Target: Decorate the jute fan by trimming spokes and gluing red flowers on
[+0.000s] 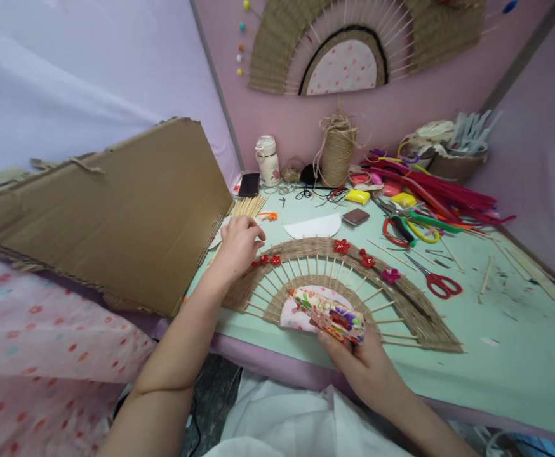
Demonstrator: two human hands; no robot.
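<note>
My right hand (367,368) is closed around the handle of a glue gun (329,314) with a colourful floral covering. The glue gun is above the half-round fan (318,279), its orange nozzle pointing left. Woven twine bands cross the fan's thin wooden sticks, and pink dotted fabric fills its centre. Red felt flowers (341,245) and a magenta flower (391,275) sit along the outer band. My left hand (242,244) is over the fan's upper left edge, fingers loosely bent and apart, nothing visible in them. Just beyond it lies a bundle of wooden sticks (249,205).
A large cardboard sheet (115,216) stands at left. Behind the fan are a white paper half-circle (313,226), a bottle (268,162) and a twine spool (338,152). Red-handled scissors (442,284), pliers (399,230) and magenta pipe cleaners (439,190) lie at right. Another fan (282,47) hangs on the wall.
</note>
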